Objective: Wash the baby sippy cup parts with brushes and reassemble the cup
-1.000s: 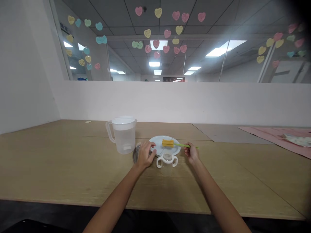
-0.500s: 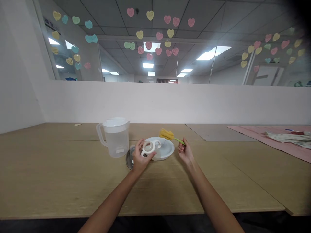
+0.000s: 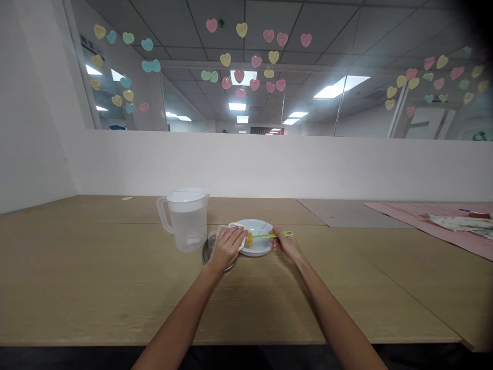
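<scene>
My left hand (image 3: 226, 250) is wrapped over a clear bottle (image 3: 222, 229) with a white collar and handles, lying sideways with its mouth to the right. My right hand (image 3: 285, 245) pinches the green handle of a bottle brush (image 3: 264, 236). The brush's yellow sponge head is mostly hidden inside the bottle, with a little showing at the mouth. Beneath and behind them stands a white bowl (image 3: 259, 252); a thin clear piece leans at its far side. Under my left hand a round metal tray (image 3: 206, 256) is partly covered, with a small clear item (image 3: 212, 239) on it.
A translucent lidded pitcher (image 3: 188, 226) with liquid stands left of the tray. At far right, a pink cloth (image 3: 400, 218) holds a whitish cloth (image 3: 456, 222) and a pen. A grey mat (image 3: 339, 213) lies at the back, against the low wall.
My left hand has turned the bottle so its mouth faces right. My right hand has moved left and down, and the yellow brush head has gone into the bottle.
</scene>
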The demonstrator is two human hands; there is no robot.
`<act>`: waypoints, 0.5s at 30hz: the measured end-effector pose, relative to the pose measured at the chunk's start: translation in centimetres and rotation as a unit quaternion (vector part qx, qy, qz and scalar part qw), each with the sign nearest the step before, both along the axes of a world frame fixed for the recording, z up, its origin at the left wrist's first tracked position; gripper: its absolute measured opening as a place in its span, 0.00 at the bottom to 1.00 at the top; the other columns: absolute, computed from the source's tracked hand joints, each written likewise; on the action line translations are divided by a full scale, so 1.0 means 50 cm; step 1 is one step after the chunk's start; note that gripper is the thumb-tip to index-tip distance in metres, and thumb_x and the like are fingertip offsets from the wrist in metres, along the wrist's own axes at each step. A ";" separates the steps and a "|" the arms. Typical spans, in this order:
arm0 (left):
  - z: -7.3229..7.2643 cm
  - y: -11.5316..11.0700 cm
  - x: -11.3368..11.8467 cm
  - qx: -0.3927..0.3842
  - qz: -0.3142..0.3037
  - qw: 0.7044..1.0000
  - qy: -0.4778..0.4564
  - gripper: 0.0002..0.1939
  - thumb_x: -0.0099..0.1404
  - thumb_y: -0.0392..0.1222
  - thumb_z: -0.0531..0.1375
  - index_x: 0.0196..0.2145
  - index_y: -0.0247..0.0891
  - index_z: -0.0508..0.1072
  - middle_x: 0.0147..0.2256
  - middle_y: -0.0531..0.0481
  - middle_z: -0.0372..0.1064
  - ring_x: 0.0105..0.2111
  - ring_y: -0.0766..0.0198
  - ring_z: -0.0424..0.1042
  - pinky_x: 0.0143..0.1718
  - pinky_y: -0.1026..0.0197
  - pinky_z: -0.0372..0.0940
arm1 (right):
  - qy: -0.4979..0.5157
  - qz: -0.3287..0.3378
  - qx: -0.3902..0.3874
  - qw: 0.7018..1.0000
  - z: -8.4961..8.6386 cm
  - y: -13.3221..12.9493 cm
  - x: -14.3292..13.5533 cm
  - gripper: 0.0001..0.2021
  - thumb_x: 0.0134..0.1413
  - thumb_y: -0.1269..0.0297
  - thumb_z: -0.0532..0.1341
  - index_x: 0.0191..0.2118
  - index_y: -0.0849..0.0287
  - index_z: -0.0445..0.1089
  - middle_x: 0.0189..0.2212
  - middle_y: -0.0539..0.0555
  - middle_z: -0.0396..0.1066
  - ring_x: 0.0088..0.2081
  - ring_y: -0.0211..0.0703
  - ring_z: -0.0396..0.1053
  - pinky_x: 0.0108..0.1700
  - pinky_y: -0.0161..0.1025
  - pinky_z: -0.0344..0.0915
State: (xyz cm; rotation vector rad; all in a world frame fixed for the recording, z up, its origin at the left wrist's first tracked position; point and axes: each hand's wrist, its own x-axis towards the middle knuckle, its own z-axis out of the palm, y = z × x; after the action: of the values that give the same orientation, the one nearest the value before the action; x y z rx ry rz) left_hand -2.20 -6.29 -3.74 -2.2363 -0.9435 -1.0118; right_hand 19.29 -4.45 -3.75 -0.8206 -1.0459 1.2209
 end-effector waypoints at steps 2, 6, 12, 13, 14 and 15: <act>0.002 0.002 0.005 0.004 0.005 1.000 0.019 0.20 0.61 0.33 0.47 0.51 0.39 0.62 0.50 0.46 0.63 0.51 0.59 0.60 0.50 0.56 0.54 | -0.015 0.040 0.013 0.999 -0.004 -0.001 -0.008 0.16 0.36 0.53 0.64 0.26 0.64 0.68 0.15 0.49 0.68 0.13 0.30 0.60 0.16 0.28 0.59; 0.006 0.010 -0.003 -0.003 0.034 0.999 -0.004 0.21 0.61 0.33 0.48 0.52 0.41 0.61 0.51 0.46 0.61 0.53 0.58 0.58 0.52 0.55 0.53 | 0.047 -0.075 -0.020 0.996 0.005 0.005 0.011 0.15 0.40 0.54 0.62 0.26 0.63 0.67 0.13 0.47 0.65 0.12 0.29 0.59 0.15 0.27 0.57; 0.011 0.017 -0.025 -0.040 0.071 0.972 -0.221 0.22 0.56 0.46 0.57 0.49 0.40 0.63 0.46 0.45 0.66 0.47 0.58 0.63 0.50 0.56 0.57 | 0.104 -0.297 -0.050 0.948 0.008 0.028 0.083 0.11 0.53 0.59 0.51 0.26 0.60 0.62 0.11 0.43 0.62 0.11 0.26 0.57 0.15 0.24 0.57; 0.014 0.014 -0.023 -0.050 0.074 0.955 -0.282 0.24 0.55 0.49 0.57 0.48 0.39 0.63 0.45 0.45 0.66 0.46 0.59 0.65 0.49 0.58 0.59 | 0.098 -0.305 -0.054 0.946 0.002 0.031 0.087 0.10 0.53 0.60 0.51 0.27 0.60 0.62 0.12 0.43 0.62 0.12 0.27 0.57 0.15 0.24 0.57; 0.016 0.010 -0.021 -0.061 0.073 0.937 -0.337 0.25 0.54 0.51 0.58 0.48 0.38 0.63 0.45 0.45 0.67 0.45 0.59 0.66 0.47 0.59 0.60 | 0.089 -0.305 -0.057 0.946 -0.005 0.034 0.087 0.09 0.52 0.61 0.51 0.28 0.60 0.62 0.12 0.43 0.63 0.12 0.28 0.58 0.15 0.25 0.57; 0.018 0.005 -0.017 -0.072 0.067 0.919 -0.383 0.26 0.53 0.52 0.57 0.48 0.38 0.62 0.44 0.45 0.67 0.44 0.60 0.66 0.46 0.60 0.61 | 0.077 -0.294 -0.061 0.951 -0.013 0.037 0.085 0.09 0.51 0.61 0.52 0.28 0.60 0.63 0.12 0.43 0.64 0.12 0.28 0.59 0.15 0.26 0.57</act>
State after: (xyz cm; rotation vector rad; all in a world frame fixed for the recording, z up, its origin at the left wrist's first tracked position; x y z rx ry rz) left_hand -3.03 -6.06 -2.84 -1.8340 -1.5012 -1.8556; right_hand 23.56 -2.59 -4.38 -1.0230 -0.5390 0.8220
